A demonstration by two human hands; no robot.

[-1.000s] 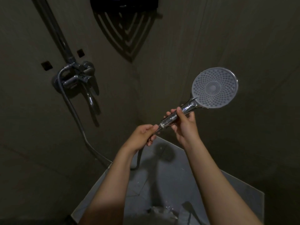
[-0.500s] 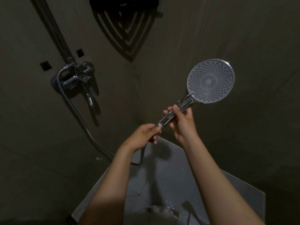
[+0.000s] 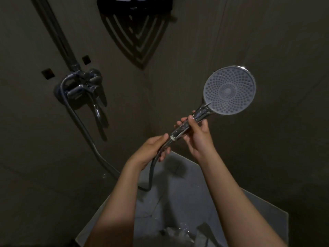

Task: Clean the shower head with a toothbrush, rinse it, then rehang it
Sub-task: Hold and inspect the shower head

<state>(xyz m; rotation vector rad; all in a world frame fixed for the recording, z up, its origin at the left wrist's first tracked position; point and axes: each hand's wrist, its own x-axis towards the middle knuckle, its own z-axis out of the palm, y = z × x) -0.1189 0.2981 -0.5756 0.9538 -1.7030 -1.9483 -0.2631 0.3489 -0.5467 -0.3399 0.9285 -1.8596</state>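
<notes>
A round chrome shower head [image 3: 229,90] with a grey dotted spray face is held up at the right, its face turned toward me. My right hand [image 3: 197,136] grips its chrome handle just below the head. At the bottom end of the handle, my left hand [image 3: 151,148] holds the hose nut where the hose [image 3: 151,175] joins. From there the hose loops down and runs up left to the wall mixer tap [image 3: 83,88]. No toothbrush is in view.
A chrome riser rail [image 3: 55,32] climbs the left wall above the tap. A black corner shelf [image 3: 135,6] hangs at the top. Light floor tiles [image 3: 178,202] with water drops lie below my arms. Dark walls close in on both sides.
Over the last second the shower head rose a little and shifted left. My left hand slid slightly, keeping its hold at the hose joint; my right hand kept its grip on the handle.
</notes>
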